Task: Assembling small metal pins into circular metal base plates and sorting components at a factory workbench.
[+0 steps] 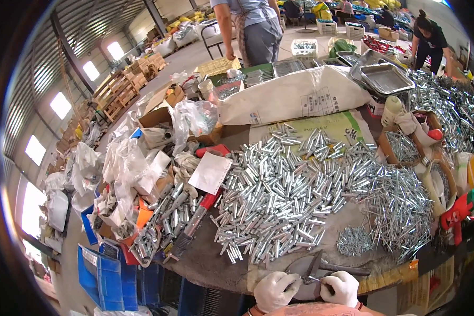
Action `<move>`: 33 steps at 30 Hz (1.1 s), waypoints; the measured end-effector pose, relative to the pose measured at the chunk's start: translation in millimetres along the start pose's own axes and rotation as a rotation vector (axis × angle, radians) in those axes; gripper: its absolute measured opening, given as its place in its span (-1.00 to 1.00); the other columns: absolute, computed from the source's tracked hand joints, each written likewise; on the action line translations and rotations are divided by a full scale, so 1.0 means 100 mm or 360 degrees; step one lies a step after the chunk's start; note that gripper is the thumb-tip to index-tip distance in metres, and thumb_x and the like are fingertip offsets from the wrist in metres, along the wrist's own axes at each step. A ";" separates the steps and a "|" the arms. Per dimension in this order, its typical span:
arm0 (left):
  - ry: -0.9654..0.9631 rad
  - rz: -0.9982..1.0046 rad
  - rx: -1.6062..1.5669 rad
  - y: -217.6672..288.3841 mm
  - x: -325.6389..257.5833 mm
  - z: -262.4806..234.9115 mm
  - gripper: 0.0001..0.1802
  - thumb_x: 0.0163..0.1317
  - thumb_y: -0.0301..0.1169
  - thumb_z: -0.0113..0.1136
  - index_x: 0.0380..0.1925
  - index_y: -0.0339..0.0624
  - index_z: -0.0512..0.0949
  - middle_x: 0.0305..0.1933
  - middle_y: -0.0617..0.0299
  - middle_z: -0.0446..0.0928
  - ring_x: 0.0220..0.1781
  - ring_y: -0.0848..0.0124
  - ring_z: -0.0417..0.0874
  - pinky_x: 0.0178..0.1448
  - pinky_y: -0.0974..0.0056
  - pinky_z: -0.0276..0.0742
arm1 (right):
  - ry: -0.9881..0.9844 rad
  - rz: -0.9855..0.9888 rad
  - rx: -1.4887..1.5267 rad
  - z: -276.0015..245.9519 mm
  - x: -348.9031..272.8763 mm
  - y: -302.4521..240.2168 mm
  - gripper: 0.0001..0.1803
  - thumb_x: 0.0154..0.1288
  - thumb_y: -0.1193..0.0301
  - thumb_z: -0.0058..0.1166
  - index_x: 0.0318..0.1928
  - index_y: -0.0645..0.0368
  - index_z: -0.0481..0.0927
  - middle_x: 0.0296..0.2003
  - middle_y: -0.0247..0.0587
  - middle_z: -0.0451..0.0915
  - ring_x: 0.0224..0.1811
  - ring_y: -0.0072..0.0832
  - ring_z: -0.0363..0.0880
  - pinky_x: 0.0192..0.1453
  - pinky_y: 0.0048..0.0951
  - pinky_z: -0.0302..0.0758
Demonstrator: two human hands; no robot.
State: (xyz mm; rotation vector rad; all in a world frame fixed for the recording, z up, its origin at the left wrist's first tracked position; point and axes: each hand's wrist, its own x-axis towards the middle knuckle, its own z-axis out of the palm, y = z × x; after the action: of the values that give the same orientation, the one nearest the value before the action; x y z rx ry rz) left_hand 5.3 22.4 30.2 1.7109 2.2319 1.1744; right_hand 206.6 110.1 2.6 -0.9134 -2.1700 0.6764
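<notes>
Both my hands wear white gloves and sit at the table's near edge. My left hand (275,289) and my right hand (341,287) are together on a pair of dark metal pliers (312,267), whose handle runs off to the right. Just beyond them lies a big heap of short silver metal sleeves (279,195). To its right is a heap of thin silver bolts (400,208) and a small pile of little silver parts (354,241).
A white sack (295,97) lies across the far side, with metal trays (384,78) at the back right. Plastic bags and cardboard boxes (155,124) crowd the left; blue crates (102,274) stand below. One person (250,29) stands beyond the table, another (429,39) bends at right.
</notes>
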 end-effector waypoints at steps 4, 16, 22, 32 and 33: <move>-0.0085 0.0062 -0.0020 -0.10 0.04 0.02 -0.85 0.12 -0.34 0.62 -0.32 0.08 0.79 -0.39 0.32 0.65 -0.40 0.23 0.70 -0.34 0.11 0.60 | 0.0032 -0.0015 -0.0041 0.01 -0.01 -0.01 -0.74 -0.02 0.45 0.49 -0.24 -0.01 0.77 -0.39 -0.26 0.69 -0.36 -0.19 0.72 -0.27 -0.20 0.66; 0.0122 0.0292 0.0232 0.17 0.10 0.18 -0.83 0.28 -0.28 0.56 -0.31 -0.15 0.88 -0.30 -0.03 0.79 -0.25 0.02 0.78 -0.05 0.00 0.71 | -0.0057 -0.0227 0.0053 0.00 0.21 0.16 -0.87 0.33 0.40 0.21 -0.16 0.15 0.62 -0.23 0.01 0.57 -0.17 0.09 0.67 -0.21 0.03 0.61; 0.0153 0.0489 0.0025 -0.64 -0.03 0.48 -0.72 0.35 -0.14 0.49 -0.29 -0.12 0.88 -0.27 0.00 0.79 -0.23 0.02 0.78 -0.06 -0.04 0.69 | 0.0148 -0.0382 -0.0119 0.10 0.04 0.12 -0.85 0.27 0.38 0.25 -0.17 0.11 0.70 -0.14 -0.02 0.56 -0.14 0.03 0.70 -0.20 -0.01 0.65; -0.0247 0.0778 -0.0014 0.35 0.07 0.64 -0.67 0.36 -0.11 0.47 -0.25 -0.16 0.88 -0.24 -0.04 0.80 -0.19 0.00 0.79 -0.03 -0.05 0.68 | 0.0325 -0.0512 -0.0274 0.13 0.02 0.05 -0.87 0.54 0.31 0.09 -0.16 0.07 0.57 -0.21 -0.01 0.56 -0.18 0.01 0.67 -0.24 -0.01 0.60; -0.0280 0.0809 -0.0059 0.40 0.07 0.70 -0.68 0.36 -0.12 0.48 -0.24 -0.16 0.88 -0.23 -0.04 0.80 -0.18 0.00 0.79 -0.02 -0.04 0.68 | 0.0325 -0.0511 -0.0295 0.15 0.03 0.04 -0.86 0.55 0.30 0.09 -0.17 0.06 0.58 -0.24 -0.02 0.57 -0.21 0.02 0.67 -0.26 0.01 0.59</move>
State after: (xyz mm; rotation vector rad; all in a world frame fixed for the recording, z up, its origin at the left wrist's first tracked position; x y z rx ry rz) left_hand 68.8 67.0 8.7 2.3439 1.7133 1.0769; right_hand 195.4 112.0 -8.0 -0.6695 -2.1509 0.2194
